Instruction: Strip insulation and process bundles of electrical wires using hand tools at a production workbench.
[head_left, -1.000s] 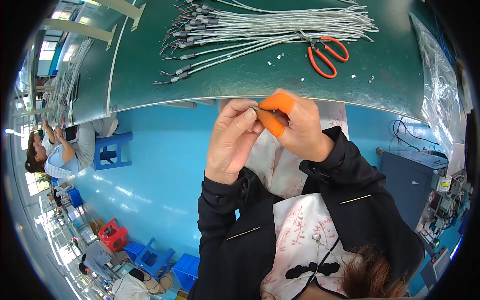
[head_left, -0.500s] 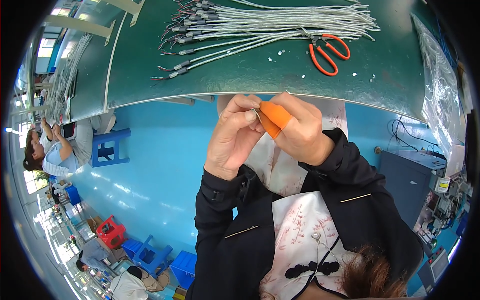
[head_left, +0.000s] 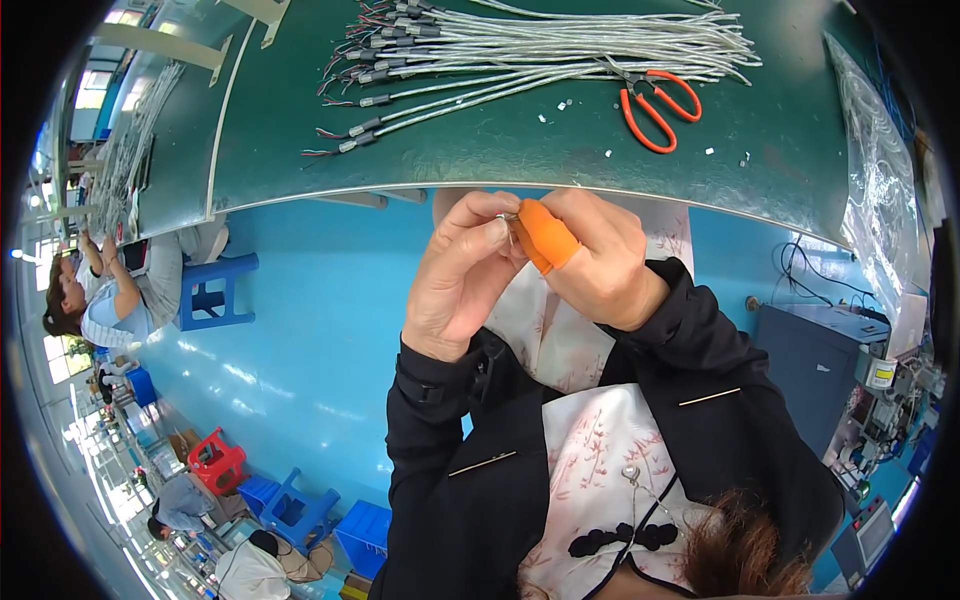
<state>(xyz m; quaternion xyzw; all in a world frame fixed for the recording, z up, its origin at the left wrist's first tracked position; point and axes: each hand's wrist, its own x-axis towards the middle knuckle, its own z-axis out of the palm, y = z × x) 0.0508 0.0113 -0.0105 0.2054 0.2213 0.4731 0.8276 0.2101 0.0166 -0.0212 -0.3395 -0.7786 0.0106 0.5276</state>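
Just in front of the table's near edge, my two hands meet fingertip to fingertip. My left hand [head_left: 455, 265] pinches a thin wire [head_left: 508, 217], of which only a short pale bit shows between the fingers. My right hand [head_left: 605, 265] is closed against the same spot, with orange finger covers on its thumb and forefinger. Those covers and the fingers hide the rest of the wire. Beyond the hands, a bundle of silvery cables [head_left: 560, 45] with dark sleeves and bared coloured wires at the left ends lies on the green table [head_left: 420, 165].
Orange-handled cutters [head_left: 650, 110] rest at the bundle's right, near small white scraps [head_left: 542, 119]. Clear plastic sheeting [head_left: 868, 150] hangs over the right edge. A grey cabinet [head_left: 810, 370] stands at right. Left, a co-worker [head_left: 120, 290] sits by a blue stool [head_left: 215, 290].
My hands stay together at nearly the same place. The left fingers and right orange-covered fingers have shifted slightly around the wire, and less of it shows. The cables and cutters lie as before.
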